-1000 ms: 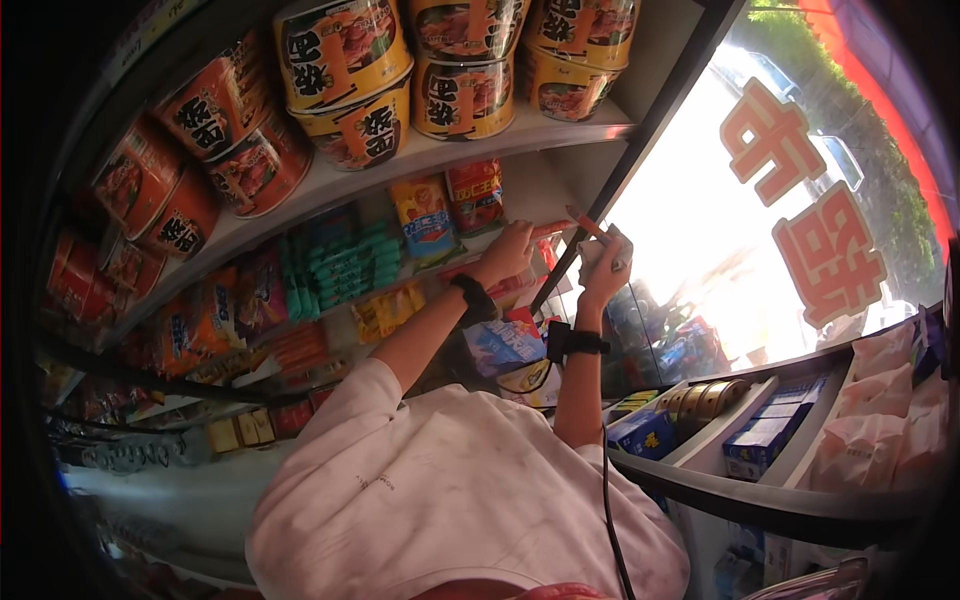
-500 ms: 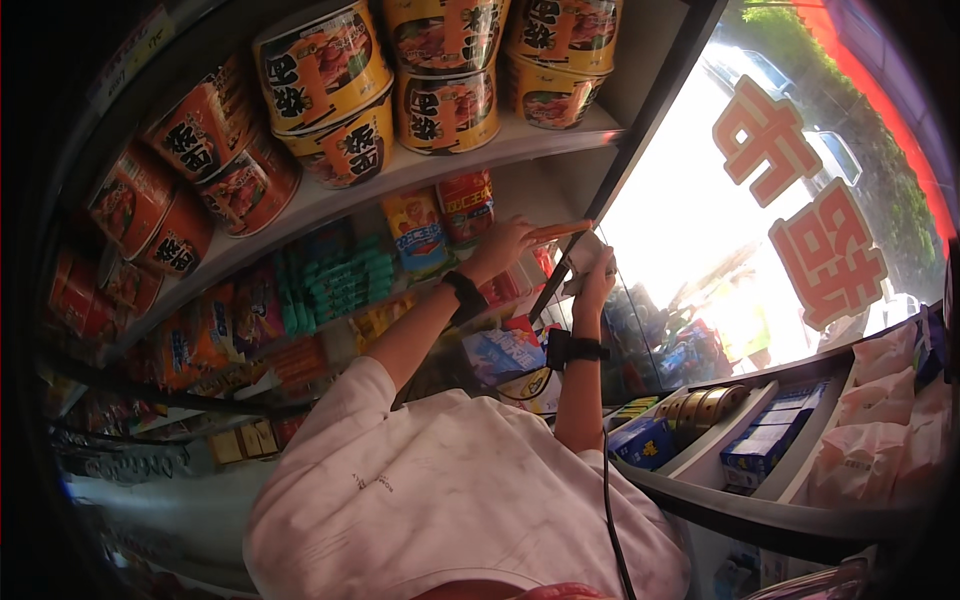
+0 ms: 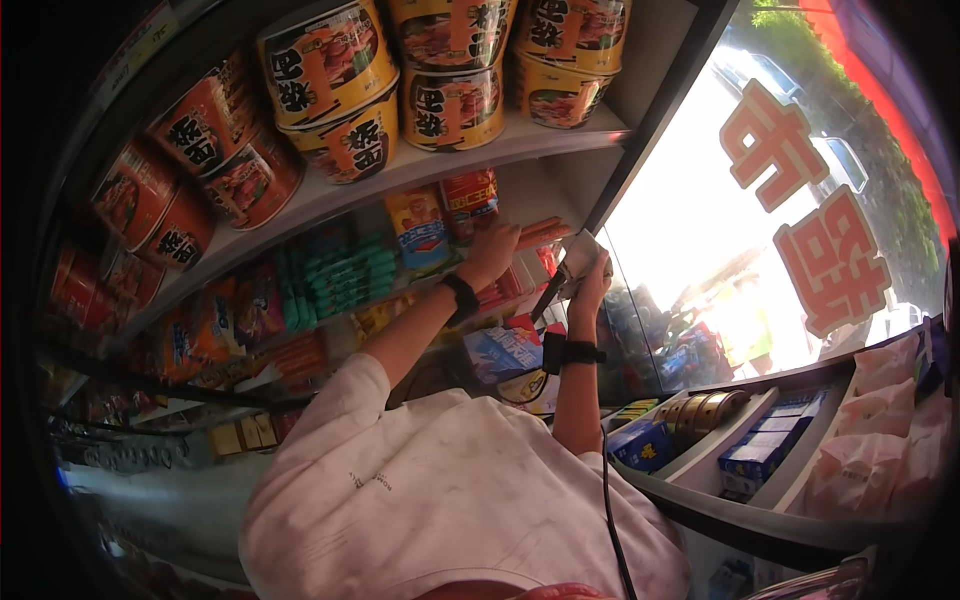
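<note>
By a window [image 3: 660, 250], stocked shelves [image 3: 460, 163] face the left hand [image 3: 490, 253].

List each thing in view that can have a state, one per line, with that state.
Left hand: closed on orange-red sticks
Right hand: closed on a pale item, its kind unclear
Yellow tubs: stacked in twos
Orange tubs: stacked
Teal packets: piled
Pink bags: wrinkled
Black wristbands: worn

Slim orange sticks [image 3: 544, 233], slightly tilted, beside a crumpled pale cloth [image 3: 579, 257]
</note>
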{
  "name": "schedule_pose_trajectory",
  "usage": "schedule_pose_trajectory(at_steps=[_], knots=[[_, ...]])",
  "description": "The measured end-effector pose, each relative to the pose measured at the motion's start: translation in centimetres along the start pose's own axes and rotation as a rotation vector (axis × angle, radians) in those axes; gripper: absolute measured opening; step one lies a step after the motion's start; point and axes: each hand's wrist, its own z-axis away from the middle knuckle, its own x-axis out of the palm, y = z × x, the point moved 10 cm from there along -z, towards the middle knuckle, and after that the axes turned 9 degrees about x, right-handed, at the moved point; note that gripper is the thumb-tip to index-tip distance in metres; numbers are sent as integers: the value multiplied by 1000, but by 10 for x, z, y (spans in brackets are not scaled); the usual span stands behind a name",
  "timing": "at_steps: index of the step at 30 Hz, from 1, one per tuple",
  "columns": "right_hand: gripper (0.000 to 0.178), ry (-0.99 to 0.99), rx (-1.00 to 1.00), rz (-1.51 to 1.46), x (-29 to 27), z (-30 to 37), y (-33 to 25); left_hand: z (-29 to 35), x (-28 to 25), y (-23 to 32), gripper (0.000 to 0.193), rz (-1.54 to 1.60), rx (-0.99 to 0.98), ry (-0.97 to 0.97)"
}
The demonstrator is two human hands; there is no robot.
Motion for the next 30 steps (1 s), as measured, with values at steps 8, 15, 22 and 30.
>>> schedule_pose_trajectory(at_steps=[8,15,22,30], knots=[[45,46,73,56,-7,10,28,24,-63,18,22,329,8,180],[45,-159,280,121,23,50,107,157,-23,10,26,817,-173,-592],[53,-406,481,313,87,146,198,308,-6,-49,21,883,-348,-545],[43,-562,675,639,134,274,324,538,-22,-165,32,1229,-984,-112]])
